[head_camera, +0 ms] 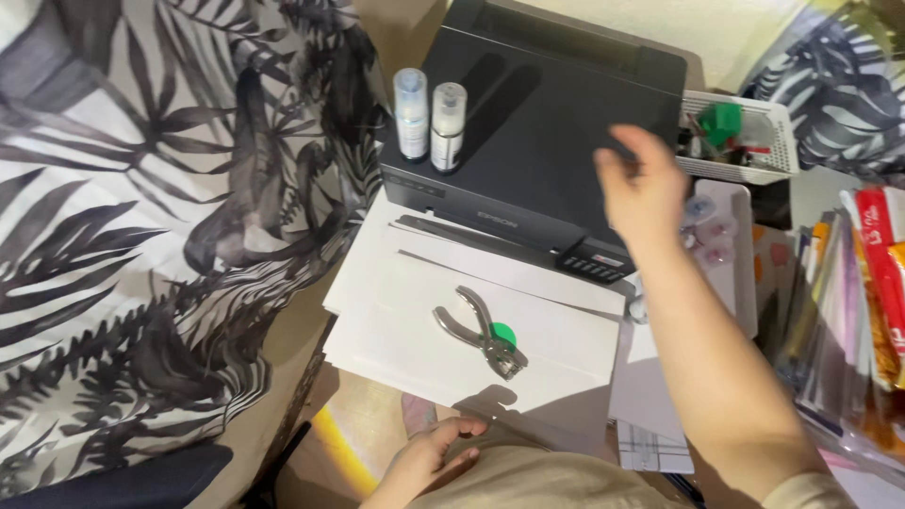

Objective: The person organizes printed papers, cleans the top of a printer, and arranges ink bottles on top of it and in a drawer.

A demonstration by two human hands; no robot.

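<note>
Landmark: the black printer (537,141), standing at the top middle of the view with its lid shut.

Right hand (644,193): raised over the printer's right front corner, fingers loosely spread and a little curled, holding nothing; whether it touches the lid I cannot tell (the hand is blurred).

Left hand (424,459): well in front of the printer, low by the person's body, fingers curled loosely inward, nothing gripped in it; it lies just below the near edge of the paper.

White paper (452,320): a stack of sheets spreading out from under the printer's front edge toward the person.

Hole punch (483,332): a metal plier-type punch lying flat on the paper, in front of the printer, handles pointing back toward the printer's left corner, untouched by either hand.

Green disc (504,332): a small round green piece touching the punch's right side.

Two bottles (429,118): slim, clear-capped, upright side by side on the printer's left front corner.

White basket (773,141): just right of the printer, holding small items, one of them green.

Folders and coloured sheets (848,302): stacked on edge to the right of the printer, beyond the right forearm.

Leaf-print fabric (141,236): black and white, filling everything left of the printer.
</note>
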